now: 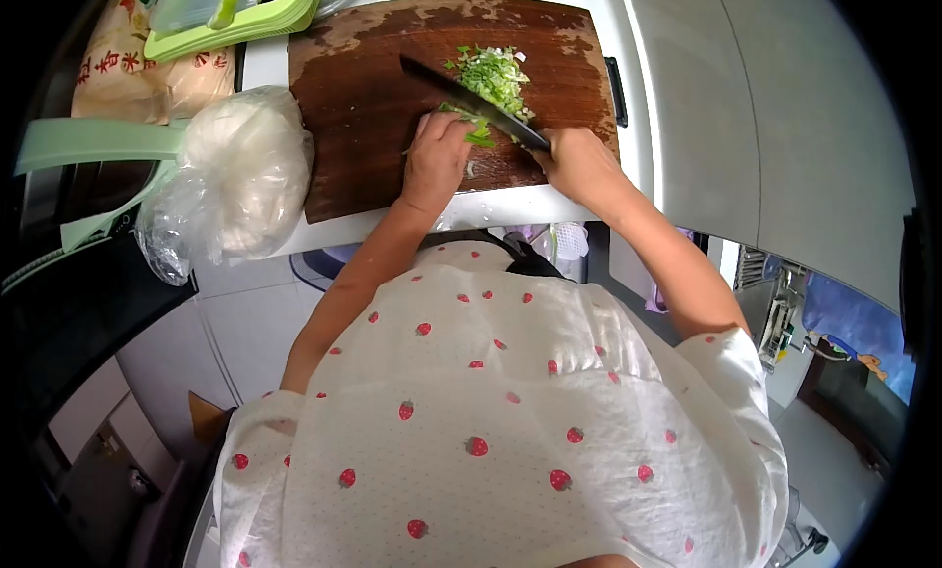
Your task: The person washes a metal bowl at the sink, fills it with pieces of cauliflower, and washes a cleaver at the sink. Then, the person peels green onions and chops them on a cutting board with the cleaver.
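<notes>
My right hand (581,166) is closed round the handle of a dark-bladed knife (469,99), which points to the upper left over the wooden cutting board (363,107). My left hand (435,158) rests on the board just below the blade, its fingers curled on some green leaves (479,134). Its fingertips are partly hidden by the blade and the greens. On the far side of the knife lies a heap of chopped green and white pieces (493,76). A few pale bits stick to the board near my left hand.
A clear plastic bag with something white (240,171) sits against the board's left edge. Behind it are a printed bag (123,73) and green-rimmed containers (245,33). A pale green handle (98,144) extends at the left. Grey cabinet panels (706,107) stand at the right.
</notes>
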Motion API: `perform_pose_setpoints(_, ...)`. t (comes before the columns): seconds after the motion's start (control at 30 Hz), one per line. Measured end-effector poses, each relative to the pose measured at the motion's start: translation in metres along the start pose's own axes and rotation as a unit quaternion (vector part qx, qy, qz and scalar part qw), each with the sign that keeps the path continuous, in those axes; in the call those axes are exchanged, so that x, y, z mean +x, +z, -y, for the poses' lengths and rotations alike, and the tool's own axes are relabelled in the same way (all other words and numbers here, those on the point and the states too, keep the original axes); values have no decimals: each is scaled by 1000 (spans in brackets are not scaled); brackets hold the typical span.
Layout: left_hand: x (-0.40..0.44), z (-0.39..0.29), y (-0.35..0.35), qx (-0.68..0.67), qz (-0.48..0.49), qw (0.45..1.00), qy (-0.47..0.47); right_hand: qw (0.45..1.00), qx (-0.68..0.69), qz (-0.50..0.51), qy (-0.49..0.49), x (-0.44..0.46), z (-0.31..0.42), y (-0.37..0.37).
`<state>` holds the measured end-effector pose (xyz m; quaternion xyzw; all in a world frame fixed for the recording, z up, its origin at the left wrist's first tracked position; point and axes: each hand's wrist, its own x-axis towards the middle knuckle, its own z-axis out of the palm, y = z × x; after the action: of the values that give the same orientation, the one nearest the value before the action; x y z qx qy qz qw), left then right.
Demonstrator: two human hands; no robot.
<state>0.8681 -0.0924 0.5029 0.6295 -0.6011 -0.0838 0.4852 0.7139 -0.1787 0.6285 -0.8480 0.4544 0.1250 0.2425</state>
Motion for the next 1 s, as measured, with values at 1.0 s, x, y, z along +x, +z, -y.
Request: perform_pose_setpoints(1.0, -6, 0, -2, 21, 0, 1000, 1, 1000, -21, -12, 1, 40, 10, 23)
